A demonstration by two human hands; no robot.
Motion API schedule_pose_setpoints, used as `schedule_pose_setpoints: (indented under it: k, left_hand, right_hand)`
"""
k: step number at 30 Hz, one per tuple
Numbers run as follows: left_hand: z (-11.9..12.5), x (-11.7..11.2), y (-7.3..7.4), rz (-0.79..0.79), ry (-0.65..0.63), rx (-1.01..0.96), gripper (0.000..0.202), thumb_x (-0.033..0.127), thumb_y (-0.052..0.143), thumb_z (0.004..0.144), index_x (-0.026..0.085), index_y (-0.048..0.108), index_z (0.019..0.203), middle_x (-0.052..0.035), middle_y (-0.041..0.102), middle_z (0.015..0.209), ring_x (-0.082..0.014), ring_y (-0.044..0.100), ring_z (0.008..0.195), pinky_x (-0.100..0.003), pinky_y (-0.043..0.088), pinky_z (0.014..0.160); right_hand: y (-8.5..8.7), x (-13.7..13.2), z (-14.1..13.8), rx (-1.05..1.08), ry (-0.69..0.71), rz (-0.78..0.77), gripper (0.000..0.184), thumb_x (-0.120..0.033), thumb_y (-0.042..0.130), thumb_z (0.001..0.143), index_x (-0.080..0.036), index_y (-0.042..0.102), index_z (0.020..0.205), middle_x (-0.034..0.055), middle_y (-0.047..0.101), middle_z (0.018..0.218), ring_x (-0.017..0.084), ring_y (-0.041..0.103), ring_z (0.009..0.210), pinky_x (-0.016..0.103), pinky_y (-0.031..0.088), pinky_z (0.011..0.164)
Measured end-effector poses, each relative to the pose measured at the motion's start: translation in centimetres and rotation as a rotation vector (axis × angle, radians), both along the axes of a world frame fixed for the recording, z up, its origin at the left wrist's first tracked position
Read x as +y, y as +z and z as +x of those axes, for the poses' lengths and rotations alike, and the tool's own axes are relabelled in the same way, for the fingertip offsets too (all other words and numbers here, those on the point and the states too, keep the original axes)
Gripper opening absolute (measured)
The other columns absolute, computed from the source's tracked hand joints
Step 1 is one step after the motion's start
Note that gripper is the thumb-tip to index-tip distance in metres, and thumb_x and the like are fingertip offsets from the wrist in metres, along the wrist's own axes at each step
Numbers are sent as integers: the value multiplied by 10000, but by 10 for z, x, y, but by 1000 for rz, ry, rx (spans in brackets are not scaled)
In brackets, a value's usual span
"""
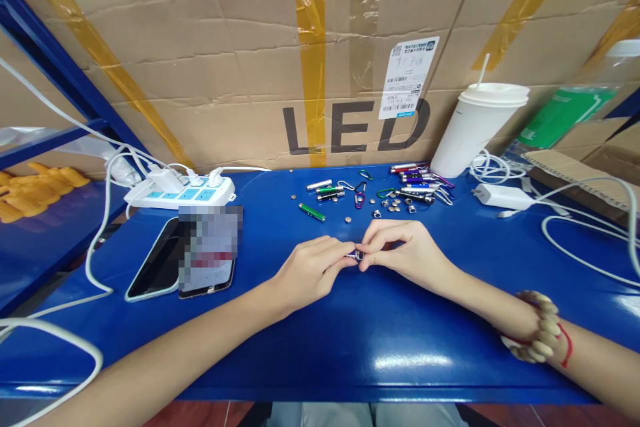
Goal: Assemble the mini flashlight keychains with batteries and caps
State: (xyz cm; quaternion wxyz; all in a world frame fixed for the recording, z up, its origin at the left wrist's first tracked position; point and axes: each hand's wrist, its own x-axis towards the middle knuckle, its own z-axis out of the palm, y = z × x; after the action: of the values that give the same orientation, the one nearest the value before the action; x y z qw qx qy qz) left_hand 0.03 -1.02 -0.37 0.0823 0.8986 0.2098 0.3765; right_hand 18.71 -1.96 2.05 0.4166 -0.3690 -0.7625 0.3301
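Over the middle of the blue table, my left hand point(313, 268) pinches a small keychain flashlight point(359, 255), mostly hidden by the fingers; a silvery, purplish end shows. My right hand point(407, 252) closes thumb and fingertips on the same end, so the two hands meet there. Beyond them lies a green flashlight tube point(312, 212). Button cells point(348, 219) and small metal caps point(411, 208) are scattered close to my right hand. Farther back, several coloured flashlights point(417, 180) with carabiner clips lie in a cluster.
Two phones point(153, 260) lie at left before a white power strip point(185, 195) with plugs and cables. A lidded white cup point(473, 127) with a straw and a charger point(505, 196) stand at right. A large cardboard box point(225, 80) walls off the table's back.
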Motion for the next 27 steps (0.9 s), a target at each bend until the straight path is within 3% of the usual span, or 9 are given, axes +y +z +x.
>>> schedule_pose_setpoints:
  k: [6, 10, 18, 27]
  left_hand:
    - [0, 1, -1, -7, 13, 9, 166, 150, 449, 875, 135, 612, 898, -56, 682, 860, -122, 590, 713, -243, 469, 669]
    - [-1, 2, -1, 19, 46, 1, 163, 148, 459, 871, 137, 612, 925, -53, 687, 903, -122, 590, 715, -251, 461, 661]
    - [0, 2, -1, 36, 91, -65, 182, 162, 480, 865, 143, 605, 995, -53, 693, 890, -126, 585, 704, -259, 455, 652]
    - [-1, 3, -1, 17, 51, -68, 290, 151, 467, 873, 192, 541, 1150, -31, 681, 866, -120, 582, 737, -255, 440, 665]
  right_hand:
    - [-5, 4, 0, 26, -31, -55, 271, -434, 709, 627, -172, 693, 560, 26, 621, 598, 116, 569, 557, 240, 449, 535]
    - [-6, 4, -1, 36, -45, -11, 264, -412, 715, 630, -167, 674, 539, 27, 622, 597, 119, 569, 561, 240, 439, 525]
    - [-9, 3, -2, 31, -84, 54, 279, -421, 686, 668, -167, 655, 557, 34, 620, 611, 127, 561, 570, 252, 428, 511]
    - [-10, 3, -3, 25, -102, 59, 316, -430, 682, 668, -162, 588, 530, 12, 579, 574, 113, 528, 542, 247, 416, 498]
